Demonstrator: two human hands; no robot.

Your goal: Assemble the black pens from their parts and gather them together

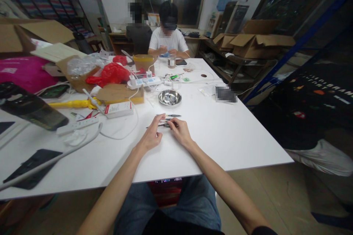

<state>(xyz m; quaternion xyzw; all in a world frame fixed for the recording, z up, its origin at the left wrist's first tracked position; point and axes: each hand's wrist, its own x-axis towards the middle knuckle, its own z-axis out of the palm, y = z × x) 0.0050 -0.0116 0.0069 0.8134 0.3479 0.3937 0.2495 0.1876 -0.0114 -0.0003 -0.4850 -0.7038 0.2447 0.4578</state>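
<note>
Several slender dark tools lie roughly side by side on the white table, too small to tell whether they are pens or tweezers. The farthest slender tool (174, 115) lies just beyond my fingertips. My left hand (151, 135) stands on edge at the left ends of the row, its fingers stretched out and thumb apart, gripping nothing. From the right, my right hand (179, 130) has its fingers bent and pinched on the nearest slender dark tool (164, 125), partly hidden by the fingers. Past both hands sits a round metal dish (170, 97) holding small dark pieces.
Left of my hands are a red-and-white box (119, 109), power strips (77, 126), cables and a dark bottle (33, 106). A pixelated dark item (226, 94) lies right of the dish. Across the table sits a person in white (168, 42); dark clothing (309, 99) hangs at the right.
</note>
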